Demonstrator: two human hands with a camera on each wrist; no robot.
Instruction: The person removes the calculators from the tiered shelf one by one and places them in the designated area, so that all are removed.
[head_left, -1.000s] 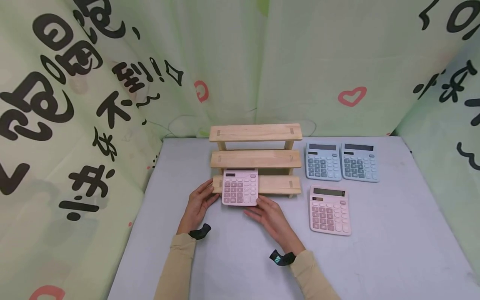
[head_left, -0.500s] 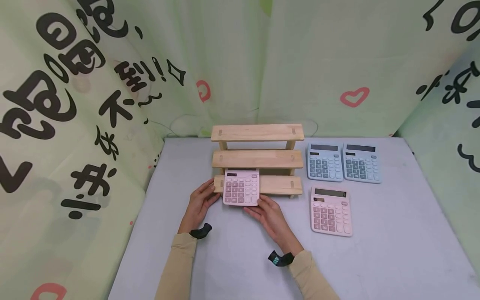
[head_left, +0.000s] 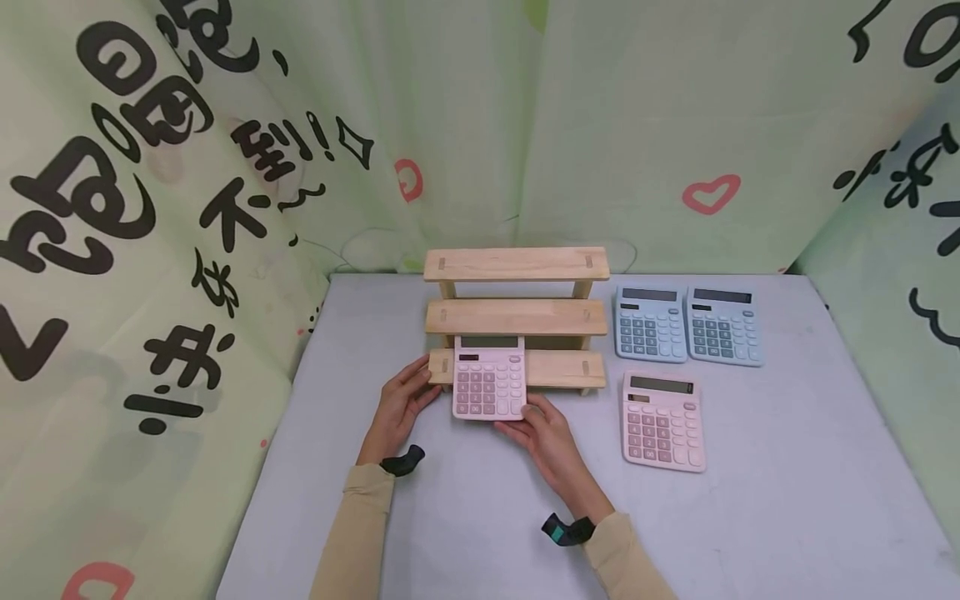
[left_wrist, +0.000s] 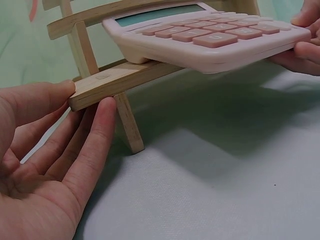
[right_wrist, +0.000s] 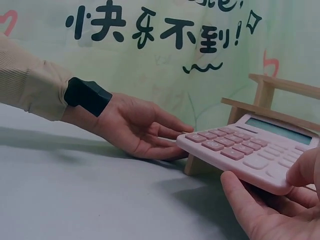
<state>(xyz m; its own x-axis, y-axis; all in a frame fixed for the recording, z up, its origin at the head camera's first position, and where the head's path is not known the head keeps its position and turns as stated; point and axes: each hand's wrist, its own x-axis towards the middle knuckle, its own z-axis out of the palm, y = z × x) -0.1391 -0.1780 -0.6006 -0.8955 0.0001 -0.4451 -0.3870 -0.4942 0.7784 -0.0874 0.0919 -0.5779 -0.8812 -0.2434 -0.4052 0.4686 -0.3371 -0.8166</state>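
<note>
A pink calculator [head_left: 489, 385] lies tilted on the lowest step of a three-tier wooden stand [head_left: 566, 368], its front end jutting out past the step. My right hand [head_left: 553, 446] pinches its near right corner, thumb on top and fingers beneath, as the right wrist view shows. At the step's left end, my left hand [left_wrist: 47, 175] grips the wood between thumb and fingers. The calculator's dark screen [head_left: 489, 342] shows just below the middle step. The left wrist view shows the calculator's front part raised over the table, with a shadow under it.
To the right of the stand, two blue calculators [head_left: 650, 325] lie side by side. A second pink calculator [head_left: 663, 422] lies nearer on the white table [head_left: 780, 508]. Printed green curtains [head_left: 600, 125] hang behind and at both sides.
The pink calculator has come slightly toward me and to the right with my right hand, so its screen now shows below the middle step. My left hand keeps its grip on the stand.
</note>
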